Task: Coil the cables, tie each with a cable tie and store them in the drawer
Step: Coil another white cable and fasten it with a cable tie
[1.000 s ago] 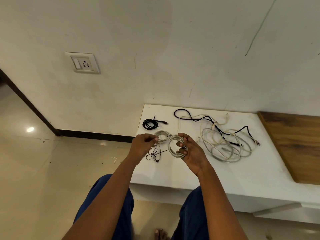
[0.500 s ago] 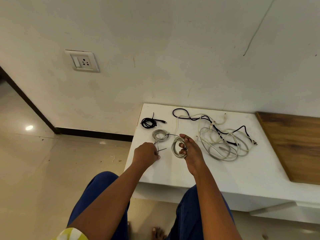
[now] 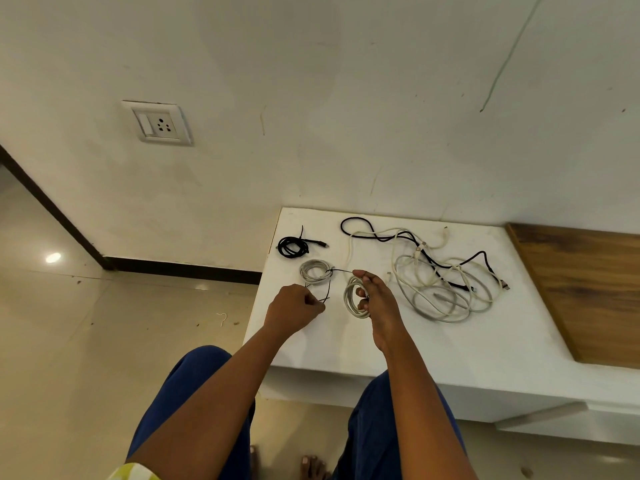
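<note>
My right hand (image 3: pixel 375 299) grips a coiled white cable (image 3: pixel 352 299) just above the white tabletop (image 3: pixel 450 341). My left hand (image 3: pixel 294 308) pinches thin black cable ties (image 3: pixel 323 297) at the table's left edge. Beyond my hands lies a coiled white cable (image 3: pixel 315 270) with a black tie sticking out to the right. A tied black cable coil (image 3: pixel 293 245) lies at the far left corner. To the right, a tangle of loose white and black cables (image 3: pixel 440 275) spreads over the table.
A wooden panel (image 3: pixel 588 292) adjoins the table on the right. The wall stands right behind the table, with a socket plate (image 3: pixel 157 123) to the left. Tiled floor (image 3: pixel 104 341) lies left of the table. My blue-trousered knees are under my arms.
My left hand has moved away from the coil in my right hand, down and left, to the black ties on the table. My right hand keeps its hold of the coil.
</note>
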